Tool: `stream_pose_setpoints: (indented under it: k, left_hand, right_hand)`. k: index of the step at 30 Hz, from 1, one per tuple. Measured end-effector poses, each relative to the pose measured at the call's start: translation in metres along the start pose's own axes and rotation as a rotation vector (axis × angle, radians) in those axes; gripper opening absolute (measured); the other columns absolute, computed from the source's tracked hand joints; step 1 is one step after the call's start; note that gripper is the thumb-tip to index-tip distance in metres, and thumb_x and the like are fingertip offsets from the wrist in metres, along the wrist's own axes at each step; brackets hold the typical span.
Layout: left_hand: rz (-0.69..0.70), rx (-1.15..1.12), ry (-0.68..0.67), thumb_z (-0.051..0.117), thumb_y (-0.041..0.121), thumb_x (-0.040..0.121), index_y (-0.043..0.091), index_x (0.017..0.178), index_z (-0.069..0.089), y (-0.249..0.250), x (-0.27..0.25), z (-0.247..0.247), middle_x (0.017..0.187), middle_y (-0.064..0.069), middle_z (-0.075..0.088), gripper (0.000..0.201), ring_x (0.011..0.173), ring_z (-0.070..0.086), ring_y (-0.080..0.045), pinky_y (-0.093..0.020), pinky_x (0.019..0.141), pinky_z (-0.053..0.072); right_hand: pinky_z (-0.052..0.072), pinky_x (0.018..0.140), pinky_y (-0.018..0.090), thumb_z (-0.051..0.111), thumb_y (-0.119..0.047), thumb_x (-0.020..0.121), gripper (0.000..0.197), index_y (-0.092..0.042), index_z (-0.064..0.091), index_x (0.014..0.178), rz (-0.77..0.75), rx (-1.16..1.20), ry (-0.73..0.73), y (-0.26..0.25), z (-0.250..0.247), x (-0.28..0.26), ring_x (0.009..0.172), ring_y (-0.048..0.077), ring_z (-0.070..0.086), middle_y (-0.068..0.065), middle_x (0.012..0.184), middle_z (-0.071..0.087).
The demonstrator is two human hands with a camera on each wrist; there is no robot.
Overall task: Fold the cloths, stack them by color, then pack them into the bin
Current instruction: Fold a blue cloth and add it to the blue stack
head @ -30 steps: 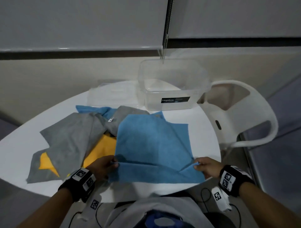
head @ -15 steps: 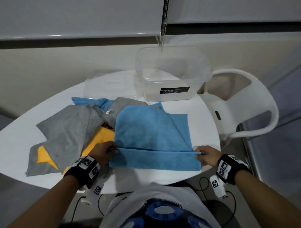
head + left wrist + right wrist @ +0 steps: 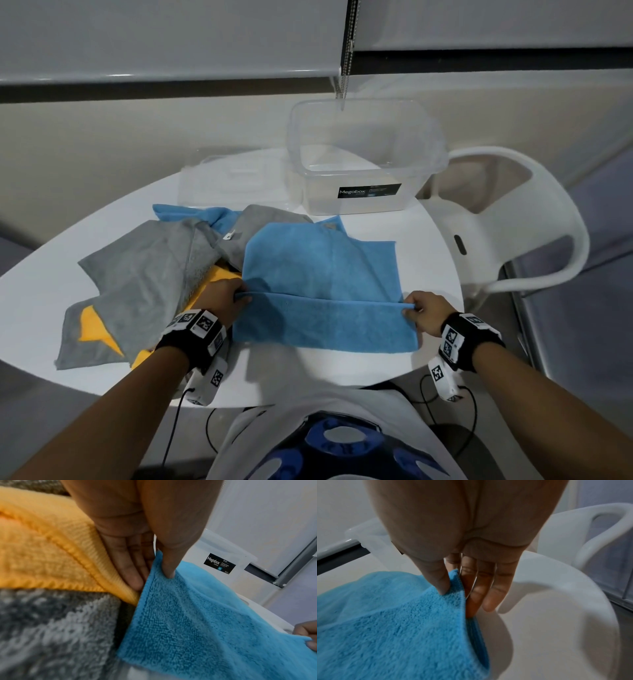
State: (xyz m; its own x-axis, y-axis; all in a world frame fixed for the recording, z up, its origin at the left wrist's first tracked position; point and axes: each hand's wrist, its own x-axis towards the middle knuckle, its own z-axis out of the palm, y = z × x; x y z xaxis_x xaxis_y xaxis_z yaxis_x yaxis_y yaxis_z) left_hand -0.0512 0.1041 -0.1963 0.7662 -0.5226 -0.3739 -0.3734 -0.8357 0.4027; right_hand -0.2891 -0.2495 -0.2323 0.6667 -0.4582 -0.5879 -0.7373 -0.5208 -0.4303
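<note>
A blue cloth [image 3: 322, 294] lies spread on the round white table [image 3: 41, 301], its near edge lifted and turned over onto itself. My left hand [image 3: 241, 297] pinches the left corner of that edge between thumb and fingers [image 3: 135, 580]. My right hand [image 3: 409, 307] pinches the right corner [image 3: 455, 586] the same way. Left of the blue cloth lies a heap of grey cloth [image 3: 144, 274], yellow cloth [image 3: 94, 329] and a second blue cloth [image 3: 185, 214]. The clear plastic bin [image 3: 363, 154] stands empty at the table's far side.
A clear lid [image 3: 233, 178] lies flat left of the bin. A white plastic chair [image 3: 513, 219] stands close to the table's right edge. Cables hang below the near table edge.
Both hands have carried the near edge of the blue cloth away from me, so the folded-over strip is wider. The view has tilted down a little.
</note>
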Motion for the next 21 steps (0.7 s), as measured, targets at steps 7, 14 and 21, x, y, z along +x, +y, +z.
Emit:
stream_pose_setpoints:
  k: [7,14,21]
  left_hand:
    - [-0.061,0.053,-0.015,0.057,0.031,0.092,0.02,0.106,0.063,-0.007,0.012,0.009,0.106,-0.006,0.067,0.019,0.094,0.059,-0.026,-0.028,0.075,0.04]
    - [-0.061,0.126,-0.024,0.051,0.038,0.092,0.027,0.101,0.061,-0.017,0.018,0.015,0.101,-0.005,0.067,0.018,0.088,0.061,-0.025,-0.028,0.076,0.046]
    - [-0.043,0.195,-0.012,0.058,0.033,0.083,0.025,0.089,0.059,-0.001,0.031,0.005,0.097,-0.008,0.064,0.01,0.088,0.062,-0.029,-0.031,0.075,0.048]
  right_hand:
    - [0.033,0.056,0.013,0.059,-0.018,0.091,0.027,-0.032,0.049,0.071,-0.02,-0.076,0.052,-0.006,0.006,0.004,0.074,0.016,0.053,-0.01,0.073,0.054]
    - [0.038,0.068,0.025,0.055,-0.02,0.093,0.011,-0.024,0.054,0.083,-0.021,-0.141,0.044,-0.006,0.008,0.005,0.078,0.02,0.056,-0.002,0.08,0.059]
    - [0.048,0.077,0.027,0.06,-0.021,0.08,0.009,-0.023,0.059,0.089,-0.065,-0.195,0.009,-0.019,-0.005,0.013,0.086,0.019,0.059,-0.005,0.089,0.061]
